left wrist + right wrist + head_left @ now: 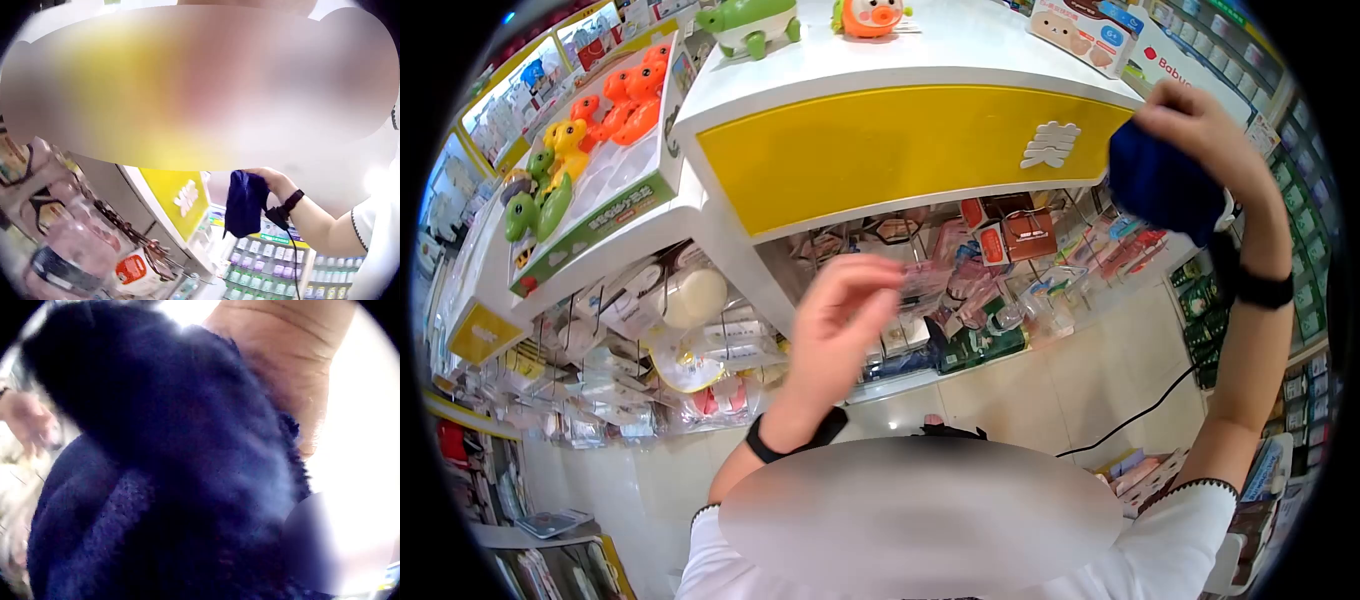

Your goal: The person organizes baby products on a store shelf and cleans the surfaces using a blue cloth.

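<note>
A dark blue fluffy cloth (1165,185) hangs from my right hand (1215,135), raised at the right end of the white counter. The fingers grip its upper edge, and the rest droops below. In the right wrist view the cloth (169,444) fills most of the picture, with the palm side of the hand (281,356) behind it. My left hand (840,325) is up in front of the hanging packages below the yellow panel, its fingers loosely bent with nothing visible in them. The left wrist view also has the cloth (245,203) dangling from the right hand (272,178).
On the white counter (960,60) stand a green toy (750,25), an orange toy (870,15) and a cardboard box (1085,35). A tray of toy dinosaurs (590,210) sits at the left. Packages (1000,300) hang on hooks under the counter. A black cable (1135,415) crosses the floor.
</note>
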A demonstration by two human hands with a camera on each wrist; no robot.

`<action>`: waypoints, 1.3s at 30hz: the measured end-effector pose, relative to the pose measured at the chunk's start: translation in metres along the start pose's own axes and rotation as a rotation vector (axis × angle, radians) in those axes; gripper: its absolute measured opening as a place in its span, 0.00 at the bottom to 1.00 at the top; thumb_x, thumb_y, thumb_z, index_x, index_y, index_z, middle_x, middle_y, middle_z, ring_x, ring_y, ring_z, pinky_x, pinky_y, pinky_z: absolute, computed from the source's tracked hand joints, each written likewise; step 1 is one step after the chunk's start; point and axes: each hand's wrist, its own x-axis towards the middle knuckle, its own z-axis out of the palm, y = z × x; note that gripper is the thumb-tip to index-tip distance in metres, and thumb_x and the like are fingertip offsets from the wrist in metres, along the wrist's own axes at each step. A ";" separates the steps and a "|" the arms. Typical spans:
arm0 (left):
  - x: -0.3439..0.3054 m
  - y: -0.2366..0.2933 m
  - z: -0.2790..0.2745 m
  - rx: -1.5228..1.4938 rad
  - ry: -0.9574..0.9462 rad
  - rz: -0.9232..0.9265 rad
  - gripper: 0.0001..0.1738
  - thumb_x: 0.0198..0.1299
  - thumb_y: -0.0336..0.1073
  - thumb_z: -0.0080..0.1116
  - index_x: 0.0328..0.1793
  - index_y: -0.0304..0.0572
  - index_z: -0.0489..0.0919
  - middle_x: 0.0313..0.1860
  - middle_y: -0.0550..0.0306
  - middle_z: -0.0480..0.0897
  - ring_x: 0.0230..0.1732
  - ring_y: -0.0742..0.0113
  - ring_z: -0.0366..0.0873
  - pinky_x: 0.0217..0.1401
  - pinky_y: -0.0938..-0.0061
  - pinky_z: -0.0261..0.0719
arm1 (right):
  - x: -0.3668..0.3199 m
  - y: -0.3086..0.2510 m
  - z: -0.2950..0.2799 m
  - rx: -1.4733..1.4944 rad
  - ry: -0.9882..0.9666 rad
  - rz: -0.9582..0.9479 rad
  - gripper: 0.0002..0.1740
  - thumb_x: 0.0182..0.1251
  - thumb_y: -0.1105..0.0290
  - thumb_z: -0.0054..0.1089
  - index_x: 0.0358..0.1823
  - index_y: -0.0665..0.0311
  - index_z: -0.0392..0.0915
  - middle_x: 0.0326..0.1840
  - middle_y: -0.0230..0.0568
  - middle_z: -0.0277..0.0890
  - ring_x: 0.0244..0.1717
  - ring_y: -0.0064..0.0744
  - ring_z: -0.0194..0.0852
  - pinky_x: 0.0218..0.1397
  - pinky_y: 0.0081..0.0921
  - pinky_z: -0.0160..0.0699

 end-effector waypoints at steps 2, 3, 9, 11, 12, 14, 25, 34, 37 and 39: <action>-0.002 0.001 0.022 0.032 -0.087 -0.014 0.30 0.53 0.30 0.60 0.62 0.40 0.63 0.60 0.52 0.64 0.61 0.62 0.64 0.61 0.70 0.64 | -0.018 -0.040 0.043 0.200 -0.098 -0.131 0.14 0.53 0.59 0.62 0.32 0.64 0.76 0.27 0.29 0.71 0.31 0.17 0.66 0.35 0.17 0.66; -0.005 0.006 0.033 0.017 -0.104 -0.061 0.39 0.51 0.32 0.64 0.68 0.42 0.57 0.64 0.50 0.61 0.65 0.60 0.60 0.64 0.68 0.61 | -0.031 -0.072 0.062 0.221 -0.132 -0.145 0.15 0.53 0.59 0.62 0.33 0.64 0.77 0.28 0.34 0.74 0.31 0.21 0.70 0.36 0.20 0.69; -0.045 -0.002 0.022 -0.012 -0.180 -0.197 0.40 0.50 0.30 0.63 0.67 0.40 0.54 0.60 0.50 0.66 0.62 0.63 0.63 0.64 0.69 0.61 | -0.047 -0.141 0.127 0.164 -0.523 -0.585 0.19 0.59 0.53 0.53 0.40 0.62 0.76 0.39 0.45 0.75 0.39 0.46 0.74 0.44 0.34 0.73; -0.060 -0.004 0.010 -0.029 -0.045 -0.186 0.36 0.48 0.24 0.61 0.64 0.38 0.59 0.56 0.54 0.70 0.59 0.66 0.67 0.62 0.71 0.62 | -0.024 -0.146 0.114 0.008 -0.540 -0.698 0.22 0.59 0.51 0.50 0.41 0.63 0.78 0.35 0.48 0.78 0.37 0.48 0.76 0.44 0.36 0.74; -0.069 -0.008 0.002 0.002 0.003 -0.215 0.36 0.47 0.24 0.62 0.64 0.38 0.59 0.55 0.53 0.71 0.58 0.66 0.67 0.62 0.71 0.62 | -0.012 -0.158 0.097 -0.099 -0.524 -0.501 0.18 0.60 0.56 0.53 0.45 0.60 0.76 0.41 0.45 0.76 0.42 0.42 0.74 0.46 0.32 0.73; -0.088 -0.008 -0.011 0.066 0.101 -0.239 0.37 0.46 0.23 0.63 0.63 0.37 0.60 0.54 0.53 0.71 0.58 0.66 0.67 0.62 0.71 0.62 | 0.027 -0.158 0.088 -0.196 0.039 -0.437 0.20 0.58 0.56 0.56 0.48 0.61 0.75 0.45 0.46 0.75 0.46 0.41 0.74 0.49 0.33 0.72; -0.155 0.023 -0.068 0.181 0.402 -0.213 0.40 0.42 0.21 0.62 0.64 0.34 0.59 0.58 0.51 0.68 0.60 0.63 0.65 0.64 0.70 0.59 | 0.171 -0.137 0.090 -0.283 0.281 -0.169 0.28 0.51 0.57 0.57 0.49 0.70 0.70 0.46 0.56 0.75 0.48 0.50 0.74 0.49 0.37 0.72; -0.149 0.028 -0.070 0.162 0.385 -0.184 0.38 0.45 0.22 0.63 0.65 0.35 0.59 0.55 0.54 0.70 0.57 0.66 0.68 0.61 0.72 0.63 | 0.168 -0.070 0.070 -0.297 0.211 0.141 0.34 0.49 0.58 0.56 0.57 0.69 0.66 0.53 0.57 0.71 0.53 0.51 0.70 0.56 0.32 0.67; -0.143 0.019 -0.076 0.134 0.341 -0.248 0.38 0.46 0.23 0.62 0.65 0.36 0.59 0.56 0.54 0.70 0.57 0.66 0.68 0.61 0.72 0.64 | 0.151 -0.075 0.064 -0.297 0.171 0.126 0.38 0.48 0.55 0.58 0.60 0.69 0.64 0.56 0.59 0.68 0.56 0.51 0.68 0.59 0.32 0.65; -0.136 0.023 -0.074 0.027 0.306 -0.309 0.35 0.51 0.25 0.60 0.66 0.36 0.58 0.57 0.55 0.69 0.57 0.68 0.66 0.62 0.72 0.62 | 0.155 -0.071 0.069 -0.526 0.369 0.102 0.42 0.47 0.52 0.61 0.63 0.66 0.61 0.60 0.58 0.64 0.58 0.51 0.66 0.62 0.36 0.63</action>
